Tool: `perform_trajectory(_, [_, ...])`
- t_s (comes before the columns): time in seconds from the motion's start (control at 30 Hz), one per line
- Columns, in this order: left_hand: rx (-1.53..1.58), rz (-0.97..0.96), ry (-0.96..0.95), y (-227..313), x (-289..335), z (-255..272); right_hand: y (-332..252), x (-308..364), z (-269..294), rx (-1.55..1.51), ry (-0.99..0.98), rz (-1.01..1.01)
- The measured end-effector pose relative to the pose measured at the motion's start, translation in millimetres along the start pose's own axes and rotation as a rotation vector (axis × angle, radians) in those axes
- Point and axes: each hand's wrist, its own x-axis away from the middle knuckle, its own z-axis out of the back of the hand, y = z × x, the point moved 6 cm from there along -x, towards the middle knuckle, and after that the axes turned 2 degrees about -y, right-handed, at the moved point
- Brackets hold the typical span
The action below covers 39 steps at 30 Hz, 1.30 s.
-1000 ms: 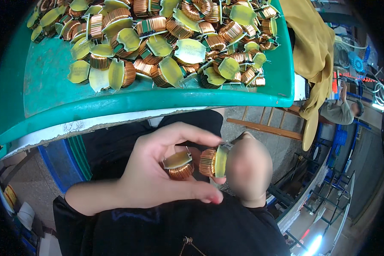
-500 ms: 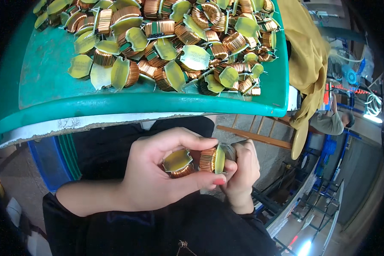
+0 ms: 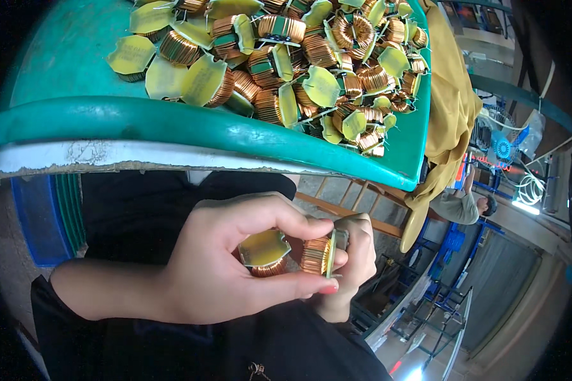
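My left hand [image 3: 216, 260] is closed around two copper-wound toroidal coils on yellow base boards. One coil [image 3: 265, 249] rests in the palm, its board facing up. The other coil [image 3: 316, 255] is pinched at the fingertips, its board standing on edge toward my right hand [image 3: 357, 254]. That hand is curled in a fist right against this board. A small greyish piece [image 3: 342, 239] shows between board and fist; what it belongs to is hidden.
A green tray [image 3: 171, 127] ahead holds a heap of similar coils [image 3: 324, 86]. Its rim overhangs a chipped white table edge [image 3: 108, 152]. A mustard cloth [image 3: 451, 114] hangs at right near a wooden stool [image 3: 356, 213]. A blue crate [image 3: 41, 219] stands lower left. Another person [image 3: 457, 206] is in the background.
The view has shifted, so tray and background sit differently in it. Both hands keep nearly the same grip; the pinched coil is turned slightly, its board more edge-on.
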Motion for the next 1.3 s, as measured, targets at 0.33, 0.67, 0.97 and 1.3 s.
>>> perform_trajectory(0.33, [0.013, 0.025, 0.039, -3.1, -0.7, 0.5, 12.6, 4.3, -5.0, -0.169, 0.073, -0.033])
perform_trajectory(0.67, [-0.088, 0.049, -0.021, -1.1, -1.7, -1.3, 1.5, -1.6, -1.2, -0.104, 0.059, 0.007])
perform_trajectory(0.97, [0.078, 0.172, 0.046, -13.1, 3.8, 0.4, 5.0, 3.8, -7.6, 0.020, -0.054, -0.073])
perform_trajectory(1.3, [0.001, 0.090, 0.020, -5.8, -1.0, 3.3, 7.1, 4.8, 2.6, -0.372, -0.027, -0.060])
